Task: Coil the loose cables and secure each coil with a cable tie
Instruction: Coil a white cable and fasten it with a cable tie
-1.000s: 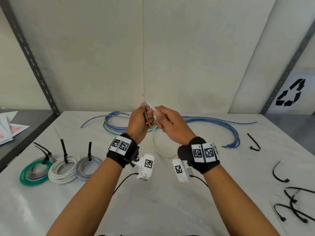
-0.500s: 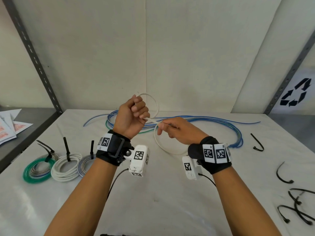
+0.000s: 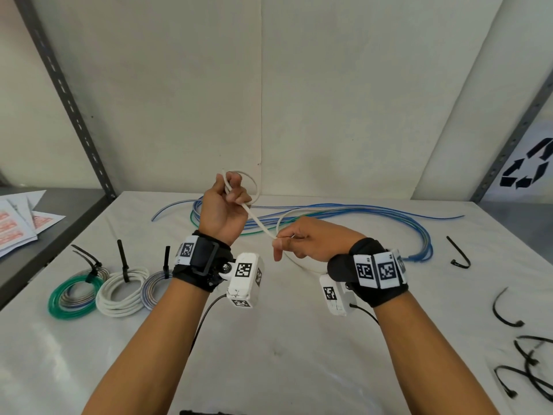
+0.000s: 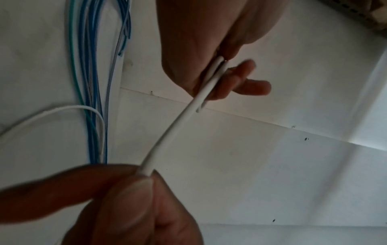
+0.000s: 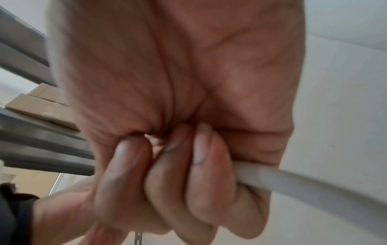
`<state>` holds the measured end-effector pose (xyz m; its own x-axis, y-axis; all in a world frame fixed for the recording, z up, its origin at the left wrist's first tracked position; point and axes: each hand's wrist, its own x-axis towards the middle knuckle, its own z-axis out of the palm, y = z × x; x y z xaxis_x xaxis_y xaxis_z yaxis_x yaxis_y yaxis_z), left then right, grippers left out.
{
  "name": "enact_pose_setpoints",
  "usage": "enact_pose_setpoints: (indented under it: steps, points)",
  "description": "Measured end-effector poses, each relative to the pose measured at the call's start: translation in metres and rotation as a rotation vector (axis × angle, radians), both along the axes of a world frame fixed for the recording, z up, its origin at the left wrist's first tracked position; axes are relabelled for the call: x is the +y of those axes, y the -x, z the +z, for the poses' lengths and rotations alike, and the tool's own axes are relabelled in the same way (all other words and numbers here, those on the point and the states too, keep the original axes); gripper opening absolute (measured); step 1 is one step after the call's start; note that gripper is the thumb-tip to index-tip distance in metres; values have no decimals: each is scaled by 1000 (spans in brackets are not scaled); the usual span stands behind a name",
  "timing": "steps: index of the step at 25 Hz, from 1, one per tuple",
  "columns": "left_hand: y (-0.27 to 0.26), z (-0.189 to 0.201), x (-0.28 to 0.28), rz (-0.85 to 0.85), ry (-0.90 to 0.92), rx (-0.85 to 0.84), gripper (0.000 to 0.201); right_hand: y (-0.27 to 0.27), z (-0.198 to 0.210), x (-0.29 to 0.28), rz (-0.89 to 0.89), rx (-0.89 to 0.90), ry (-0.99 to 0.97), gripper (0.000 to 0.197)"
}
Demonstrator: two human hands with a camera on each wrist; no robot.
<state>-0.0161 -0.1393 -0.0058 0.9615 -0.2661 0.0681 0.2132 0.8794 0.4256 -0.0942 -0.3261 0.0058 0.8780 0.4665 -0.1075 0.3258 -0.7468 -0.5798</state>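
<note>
Left hand [image 3: 223, 209] higher, white cable [image 3: 260, 223] tauter

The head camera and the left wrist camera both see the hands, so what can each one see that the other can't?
Only the head view shows three tied coils at the left, loose black ties at the right, and the small loop held up in the left hand. Only the left wrist view shows, close up, two white strands side by side in that hand's fingers. Both show the white cable stretched between the hands, the right hand pinching it, and blue cables on the table.
</note>
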Motion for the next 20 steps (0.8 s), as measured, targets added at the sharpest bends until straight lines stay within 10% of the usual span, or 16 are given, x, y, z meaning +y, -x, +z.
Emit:
enact_pose_setpoints:
  steps: [13,20]
  points:
    - [17,8,-17,-192,-701,-285,49,-17,-23,-46,-868,-360,-174,59]
    - [30,1,-38,-46,-1127,-462,42,-19,5,-26,-616,-337,-435,28]
